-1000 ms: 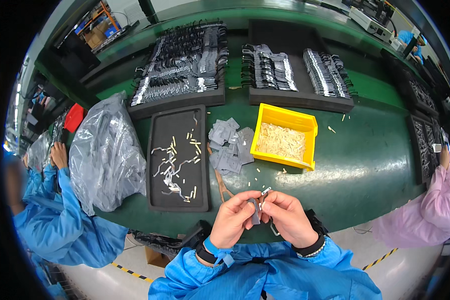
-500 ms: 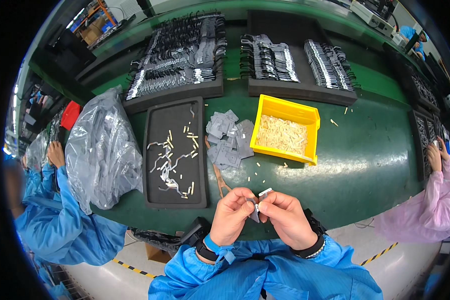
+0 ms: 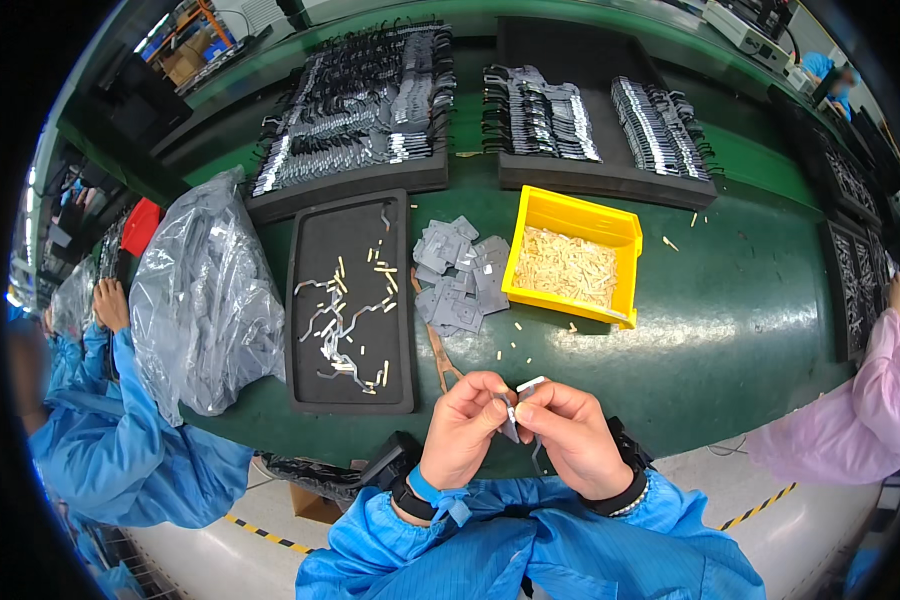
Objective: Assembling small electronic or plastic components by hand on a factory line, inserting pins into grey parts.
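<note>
Close together at the table's near edge, both my hands work on small parts. My left hand pinches a small grey plate between thumb and fingers. My right hand grips a thin bent grey strip, whose tail hangs below the fingers. A white-faced end sticks up above the right fingertips; whether it belongs to the strip cannot be made out. Just beyond lie a pile of flat grey plates and a yellow bin of small cream-coloured pieces.
Left stands a black tray with bent strips and cream pieces, beside a clear plastic bag. A brown two-legged tool lies near my left hand. Black foam trays hold rows of grey parts behind. People work at either side.
The thin strip's tail now shows hanging below my right fingers. My hands stay in almost the same place. The co-worker's hand at the right has shifted.
</note>
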Available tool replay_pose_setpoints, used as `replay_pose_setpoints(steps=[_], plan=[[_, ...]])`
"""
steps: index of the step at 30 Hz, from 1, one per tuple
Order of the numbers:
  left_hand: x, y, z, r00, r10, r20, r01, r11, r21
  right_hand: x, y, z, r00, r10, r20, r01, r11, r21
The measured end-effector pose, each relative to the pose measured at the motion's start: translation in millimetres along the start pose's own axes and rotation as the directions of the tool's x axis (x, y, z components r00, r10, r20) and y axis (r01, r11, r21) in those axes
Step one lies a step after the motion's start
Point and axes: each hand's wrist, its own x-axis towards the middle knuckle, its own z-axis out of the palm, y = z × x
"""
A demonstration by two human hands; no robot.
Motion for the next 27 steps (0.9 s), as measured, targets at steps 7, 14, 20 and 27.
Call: replay_pose_setpoints(steps=[7, 14, 20, 27], plan=[[0.3, 2.2, 1.7, 1.000, -0.005, 0.031, 0.005, 1.000, -0.006, 0.2, -0.3, 0.4, 1.000, 0.008, -0.006, -0.008, 1.000, -0.002], [-0.5, 0.5, 0.0, 1.000, -0.007, 0.006, 0.007, 1.000, -0.003, 0.4, 1.3, 0.0, 1.000, 0.008, -0.002, -0.008, 1.000, -0.003], [-0.4, 0.1, -0.2, 1.000, -0.003, 0.014, 0.003, 1.000, -0.010, 0.7, 2.5, 0.3, 1.000, 0.000, 0.007, 0.000, 1.000, 0.021], [-0.4, 0.3, -0.4, 1.000, 0.004, 0.015, -0.004, 1.000, -0.010, 0.8, 3.4, 0.6, 1.000, -0.006, 0.001, 0.006, 1.000, 0.006]])
